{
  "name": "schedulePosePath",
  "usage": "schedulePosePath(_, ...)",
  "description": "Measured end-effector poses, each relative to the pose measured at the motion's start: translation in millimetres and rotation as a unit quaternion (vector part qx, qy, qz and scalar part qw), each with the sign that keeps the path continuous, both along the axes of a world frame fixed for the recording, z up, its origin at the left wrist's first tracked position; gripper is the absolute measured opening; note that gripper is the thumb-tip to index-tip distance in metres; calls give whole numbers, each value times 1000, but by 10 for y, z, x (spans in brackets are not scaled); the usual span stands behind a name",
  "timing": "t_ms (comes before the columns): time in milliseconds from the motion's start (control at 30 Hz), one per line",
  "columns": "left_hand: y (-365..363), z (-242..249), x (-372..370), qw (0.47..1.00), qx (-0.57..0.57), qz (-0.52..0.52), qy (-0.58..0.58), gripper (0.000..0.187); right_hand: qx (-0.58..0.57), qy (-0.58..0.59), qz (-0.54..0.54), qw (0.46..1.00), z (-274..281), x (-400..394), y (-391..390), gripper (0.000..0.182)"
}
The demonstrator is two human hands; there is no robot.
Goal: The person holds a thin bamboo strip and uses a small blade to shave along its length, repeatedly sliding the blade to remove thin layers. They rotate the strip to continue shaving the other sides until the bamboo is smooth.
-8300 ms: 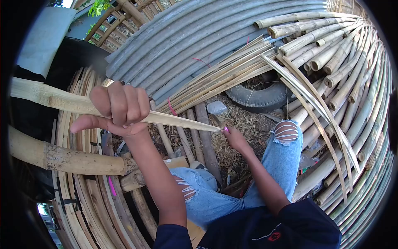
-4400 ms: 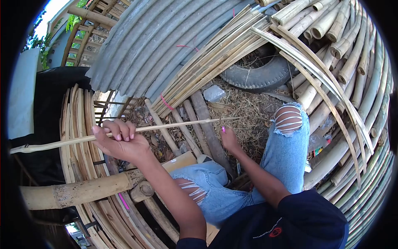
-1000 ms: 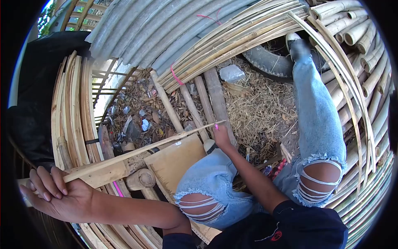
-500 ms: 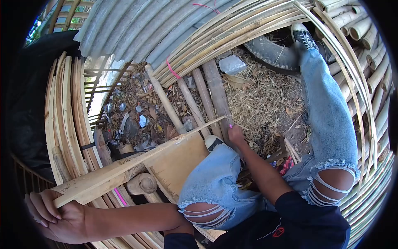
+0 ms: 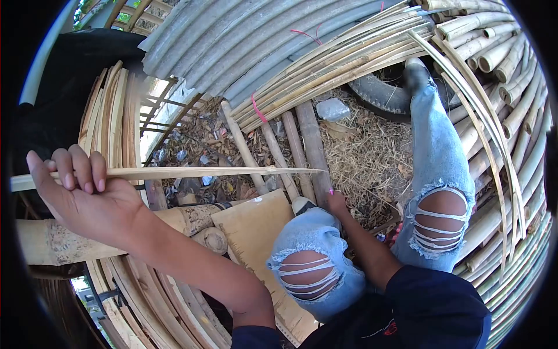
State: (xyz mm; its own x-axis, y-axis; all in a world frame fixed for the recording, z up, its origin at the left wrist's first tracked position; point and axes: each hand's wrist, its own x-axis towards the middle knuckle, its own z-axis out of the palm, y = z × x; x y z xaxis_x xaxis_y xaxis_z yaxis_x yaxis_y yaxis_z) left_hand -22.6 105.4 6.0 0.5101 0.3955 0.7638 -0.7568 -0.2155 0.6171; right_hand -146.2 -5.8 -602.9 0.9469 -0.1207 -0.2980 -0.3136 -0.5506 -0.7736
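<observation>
— Two hands, one strip: what differs from half a second ago?

— Mostly the left hand (image 5: pixel 87 195). It was low at the bottom left edge; now it sits higher, level with the middle of the view, and the bamboo strip (image 5: pixel 192 172) it grips has swung from a steep slant to almost level.

— Is the grip firm?

— Yes. The fingers (image 5: pixel 78 168) curl over the top of the strip, the palm sits under it, and the butt end pokes out past the hand toward the left edge. The forearm runs down and to the right, toward the dark sleeve.

— And where does the strip end?

— Its thin tip reaches to just above the right hand (image 5: pixel 337 202), over the poles on the ground (image 5: pixel 314 145). Tip and hand are apart now; earlier the tip lay right at the fingers.

— What is the right hand doing?

— It hangs low between the knees, beside the shoe (image 5: pixel 302 205), with a pink nail showing. Whether it clasps anything I cannot tell; the fingers point away from the camera.

— Anything else shifted?

— The right leg in torn jeans (image 5: pixel 439 174) is stretched toward the tyre (image 5: pixel 381 96) as before, while the thick bamboo culm (image 5: pixel 110 235) now lies just under the left wrist
</observation>
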Motion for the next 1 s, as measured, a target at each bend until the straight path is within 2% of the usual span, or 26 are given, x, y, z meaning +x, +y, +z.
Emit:
schedulePosePath(33, -134, -9, 8, 999, -6, 47, -2, 22, 84, 103, -60, 989, 107, 111, 33, 39)
schedulePosePath(67, -151, 3, 2, 995, -16, 94, -3, 23, 78, 95, -60, 991, 230, 190, 57, 39)
schedulePosePath(100, -162, 2, 8, 997, -28, 70, -5, 26, 304, 171, -113, 930, 547, 293, 5, 40)
schedulePosePath(133, -184, -2, 15, 998, -39, 45, -8, 29, 511, 238, -156, 811, 889, 387, -44, 41)
schedulePosePath(167, -247, 4, 23, 997, -55, 48, -7, 30, 510, 234, -152, 814, 1214, 453, -68, 41)
schedulePosePath(233, -324, -2, 13, 998, -60, 28, 5, 30, 655, 262, -201, 680, 1681, 544, -101, 35)
schedulePosePath(267, -350, -8, 2, 998, -59, 15, 13, 28, 654, 258, -197, 683, 1709, 578, -83, 35)
schedulePosePath(333, -387, -25, -30, 997, -68, 17, 12, 28, 596, 272, -139, 742, 1623, 641, -19, 31)
schedulePosePath(367, -411, -25, -39, 997, -73, 20, 20, 28, 590, 268, -147, 747, 1565, 654, 7, 24)
schedulePosePath(500, -445, -13, -86, 997, -71, -14, 28, 28, 591, 216, -176, 757, 1730, 652, -54, 15)
schedulePosePath(567, -418, -19, -70, 997, -75, -11, 26, 28, 668, 217, -88, 706, 1810, 593, -167, 18)
schedulePosePath(600, -405, -21, -56, 997, -77, -11, 29, 29, 666, 217, -86, 708, 1807, 560, -215, 18)
schedulePosePath(667, -400, -27, -42, 997, -76, -18, 25, 30, 678, 242, -9, 694, 1792, 488, -339, 16)
schedulePosePath(767, -392, -35, -51, 998, -63, -20, 24, 30, 671, 273, 27, 689, 1641, 436, -671, 13)
schedulePosePath(800, -375, -31, -53, 997, -62, -26, 22, 30, 438, 218, 17, 872, 1438, 434, -737, 18)
schedulePosePath(833, -365, -29, -61, 997, -61, -32, 20, 30, 164, 144, 7, 976, 1168, 409, -817, 25)
schedulePosePath(867, -360, -37, -68, 997, -61, -32, 20, 30, 8, 72, 20, 997, 982, 282, -982, 30)
schedulePosePath(900, -360, -43, -66, 997, -62, -30, 19, 30, -147, -3, 31, 989, 837, 205, -1129, 36)
schedulePosePath(933, -365, -37, -52, 998, -62, -28, 16, 30, -146, -5, 27, 989, 717, 253, -1213, 36)
schedulePosePath(1000, -424, -36, -44, 998, -59, -36, 14, 29, 65, 131, -41, 988, 537, 310, -1347, 38)
